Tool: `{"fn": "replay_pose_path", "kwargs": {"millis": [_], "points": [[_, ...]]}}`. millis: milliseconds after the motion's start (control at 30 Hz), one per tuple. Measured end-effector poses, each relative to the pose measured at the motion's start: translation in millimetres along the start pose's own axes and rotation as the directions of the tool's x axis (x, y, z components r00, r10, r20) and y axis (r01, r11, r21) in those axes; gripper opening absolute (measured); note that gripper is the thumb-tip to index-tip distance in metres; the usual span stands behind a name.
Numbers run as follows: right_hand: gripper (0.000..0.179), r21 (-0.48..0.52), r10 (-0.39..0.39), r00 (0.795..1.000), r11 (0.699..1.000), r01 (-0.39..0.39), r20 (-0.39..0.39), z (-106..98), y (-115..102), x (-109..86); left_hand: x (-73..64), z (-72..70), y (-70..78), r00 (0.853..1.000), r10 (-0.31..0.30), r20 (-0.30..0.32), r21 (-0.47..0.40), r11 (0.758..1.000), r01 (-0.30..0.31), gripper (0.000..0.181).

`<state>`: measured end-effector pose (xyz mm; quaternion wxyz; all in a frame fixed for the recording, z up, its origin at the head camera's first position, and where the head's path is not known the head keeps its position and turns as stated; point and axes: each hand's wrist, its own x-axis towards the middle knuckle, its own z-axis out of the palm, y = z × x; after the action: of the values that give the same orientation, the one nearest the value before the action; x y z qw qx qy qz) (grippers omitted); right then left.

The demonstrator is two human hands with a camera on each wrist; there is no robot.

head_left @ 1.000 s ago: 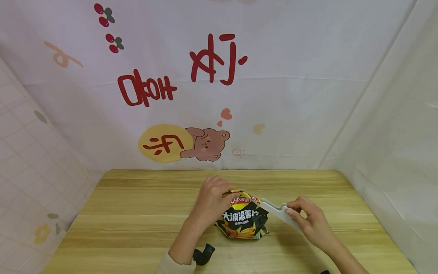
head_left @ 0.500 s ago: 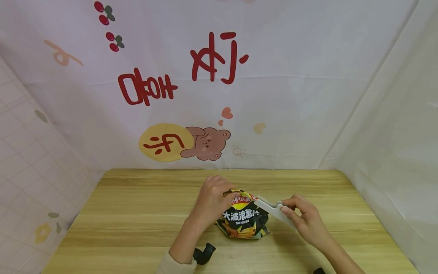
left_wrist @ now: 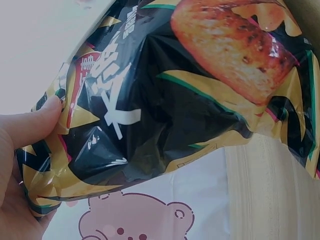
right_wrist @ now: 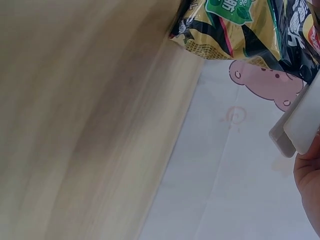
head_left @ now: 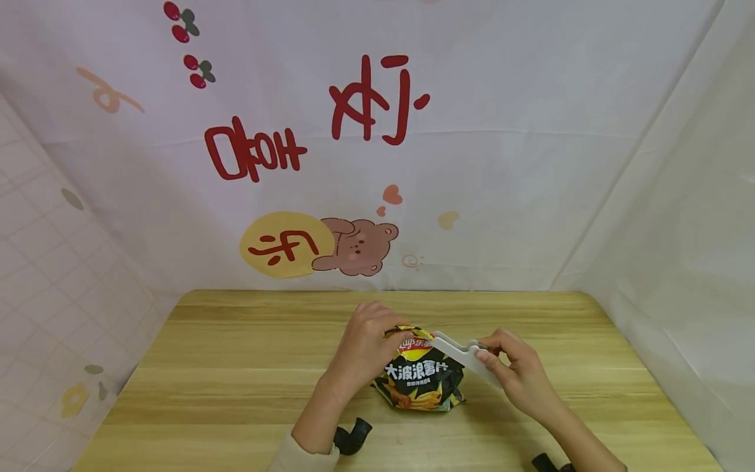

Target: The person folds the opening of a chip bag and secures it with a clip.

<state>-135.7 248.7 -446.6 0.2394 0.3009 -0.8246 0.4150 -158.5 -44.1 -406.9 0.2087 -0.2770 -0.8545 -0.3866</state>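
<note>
A black and yellow chip bag (head_left: 417, 383) stands on the wooden table, its top edge folded over. My left hand (head_left: 368, 341) pinches the bag's upper left corner between thumb and fingers; the left wrist view shows the thumb (left_wrist: 47, 112) pressed on the foil. My right hand (head_left: 519, 373) holds a long white bag clip (head_left: 460, 354), which slants down to the right. The clip's far end meets the upper right corner of the bag. Two flat arms of the clip (right_wrist: 305, 115) lie close together in the right wrist view, where most of the right hand is cut off.
The wooden table (head_left: 253, 367) extends around the bag, with a white printed cloth (head_left: 501, 164) hanging behind it. Black curved pieces (head_left: 352, 437) show beside the left wrist and near the right forearm (head_left: 575, 426).
My right hand has moved left and slightly up, carrying the clip further along the bag's top edge. The left hand and the bag have stayed almost still.
</note>
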Motion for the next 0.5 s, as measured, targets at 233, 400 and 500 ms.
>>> {"fn": "replay_pose_path", "kwargs": {"millis": [233, 400, 500], "points": [[0.042, 0.012, 0.014, 1.0, 1.0, -0.014, 0.009, 2, -4, 6.0, -0.3, -2.5, 1.0, 1.0, -0.023, 0.016, -0.023, 0.999, 0.023, 0.015], [0.042, 0.011, 0.016, 1.0, 1.0, -0.016, 0.017, 5, -3, 9.1, -0.6, -3.7, 1.7, 0.999, -0.041, 0.028, -0.034, 0.999, 0.042, 0.016], [0.043, 0.012, 0.027, 0.999, 1.0, -0.027, 0.03, 6, -3, 10.9, -0.8, -3.4, 1.4, 0.999, -0.042, 0.031, -0.032, 0.999, 0.043, 0.016]]}}
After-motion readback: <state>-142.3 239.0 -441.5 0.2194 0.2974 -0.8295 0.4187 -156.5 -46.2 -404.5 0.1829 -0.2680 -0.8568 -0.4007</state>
